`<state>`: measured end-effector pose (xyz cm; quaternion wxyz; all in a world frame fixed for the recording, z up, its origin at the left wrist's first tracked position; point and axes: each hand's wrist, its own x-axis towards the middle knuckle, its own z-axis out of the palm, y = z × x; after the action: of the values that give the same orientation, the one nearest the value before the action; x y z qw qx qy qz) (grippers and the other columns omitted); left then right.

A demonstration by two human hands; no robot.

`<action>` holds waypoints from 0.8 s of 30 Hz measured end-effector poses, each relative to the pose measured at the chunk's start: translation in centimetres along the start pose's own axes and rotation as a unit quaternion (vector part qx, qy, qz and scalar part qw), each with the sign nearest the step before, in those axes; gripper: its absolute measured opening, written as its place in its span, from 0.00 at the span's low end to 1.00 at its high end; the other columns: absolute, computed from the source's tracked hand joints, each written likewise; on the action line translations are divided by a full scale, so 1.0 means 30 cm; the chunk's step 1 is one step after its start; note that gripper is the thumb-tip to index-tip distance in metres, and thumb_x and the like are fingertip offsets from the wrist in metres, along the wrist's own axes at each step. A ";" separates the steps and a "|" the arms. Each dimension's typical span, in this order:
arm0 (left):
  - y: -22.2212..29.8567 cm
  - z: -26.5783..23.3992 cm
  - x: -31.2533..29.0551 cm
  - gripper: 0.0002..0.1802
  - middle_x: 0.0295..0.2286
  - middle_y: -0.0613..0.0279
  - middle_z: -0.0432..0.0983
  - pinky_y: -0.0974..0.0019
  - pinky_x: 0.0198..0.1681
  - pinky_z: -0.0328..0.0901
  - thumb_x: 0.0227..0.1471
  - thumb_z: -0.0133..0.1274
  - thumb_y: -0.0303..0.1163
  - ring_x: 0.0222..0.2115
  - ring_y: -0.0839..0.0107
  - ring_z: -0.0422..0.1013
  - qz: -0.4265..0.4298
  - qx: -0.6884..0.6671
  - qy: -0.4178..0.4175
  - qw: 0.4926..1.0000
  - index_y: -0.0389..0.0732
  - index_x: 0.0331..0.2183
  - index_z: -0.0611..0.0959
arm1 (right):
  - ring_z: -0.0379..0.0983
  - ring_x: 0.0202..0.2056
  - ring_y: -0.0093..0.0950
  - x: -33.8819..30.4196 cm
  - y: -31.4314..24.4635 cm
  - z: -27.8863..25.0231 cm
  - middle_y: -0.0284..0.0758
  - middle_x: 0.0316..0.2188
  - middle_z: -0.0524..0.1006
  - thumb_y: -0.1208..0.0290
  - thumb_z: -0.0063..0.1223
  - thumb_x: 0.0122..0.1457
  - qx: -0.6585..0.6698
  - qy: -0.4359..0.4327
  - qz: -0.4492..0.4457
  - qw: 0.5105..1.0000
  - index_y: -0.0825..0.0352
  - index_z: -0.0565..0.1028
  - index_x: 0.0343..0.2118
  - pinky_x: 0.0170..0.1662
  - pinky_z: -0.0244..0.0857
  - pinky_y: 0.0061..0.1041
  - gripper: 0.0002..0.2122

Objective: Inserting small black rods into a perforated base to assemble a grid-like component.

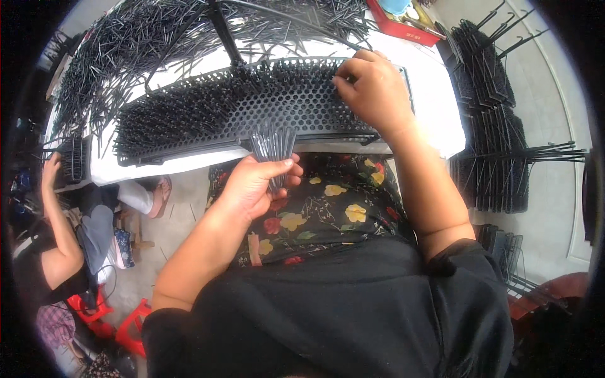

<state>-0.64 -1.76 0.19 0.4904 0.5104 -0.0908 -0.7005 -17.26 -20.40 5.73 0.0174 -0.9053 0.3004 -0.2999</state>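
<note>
A long black panel (271, 114) full of round holes lies across the white-covered table in front of me. Thin black strips (170, 120) stand densely in its left part and along its far side, while a middle patch shows bare holes. Just off the panel's near edge, my left hand (252, 186) is closed around a bundle of thin black strips (273, 143), their ends fanned upward. Over the panel's right end, my right hand (377, 91) has its thumb and fingers pinched together. Whatever those fingertips hold, if anything, is hidden.
Loose black strips (138, 38) cover the table's far left. A black post (224, 31) rises behind the panel. At the far right corner sits a red tray (409, 31). Stacked black racks (498, 145) stand right of the table. Another person's arm (60, 214) reaches in at left.
</note>
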 end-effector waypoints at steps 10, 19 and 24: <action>0.008 -0.013 -0.004 0.12 0.28 0.59 0.78 0.73 0.23 0.63 0.49 0.58 0.30 0.27 0.70 0.74 -0.006 0.000 -0.002 1.000 0.37 0.37 0.79 | 0.73 0.35 0.41 0.027 -0.027 0.004 0.41 0.26 0.75 0.71 0.56 0.44 -0.077 -0.044 0.039 0.995 0.68 0.76 0.21 0.42 0.67 0.37 0.05; 0.006 -0.031 -0.007 0.12 0.28 0.58 0.78 0.73 0.22 0.63 0.49 0.58 0.29 0.27 0.70 0.74 -0.009 -0.008 0.000 1.000 0.36 0.37 0.79 | 0.74 0.33 0.41 0.065 -0.020 0.003 0.43 0.26 0.77 0.70 0.55 0.42 -0.023 -0.053 0.113 0.992 0.68 0.78 0.20 0.40 0.69 0.38 0.06; 0.004 -0.038 -0.009 0.12 0.28 0.58 0.78 0.73 0.22 0.63 0.49 0.58 0.29 0.27 0.70 0.74 -0.003 -0.006 -0.004 1.000 0.36 0.37 0.79 | 0.74 0.32 0.40 0.075 -0.019 -0.026 0.41 0.25 0.76 0.70 0.56 0.42 0.010 -0.005 0.111 0.994 0.67 0.78 0.20 0.39 0.69 0.37 0.06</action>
<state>0.34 -1.18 -0.08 0.4910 0.5050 -0.0868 -0.7045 -15.95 -21.07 7.71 0.0611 -0.8675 0.3961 -0.2946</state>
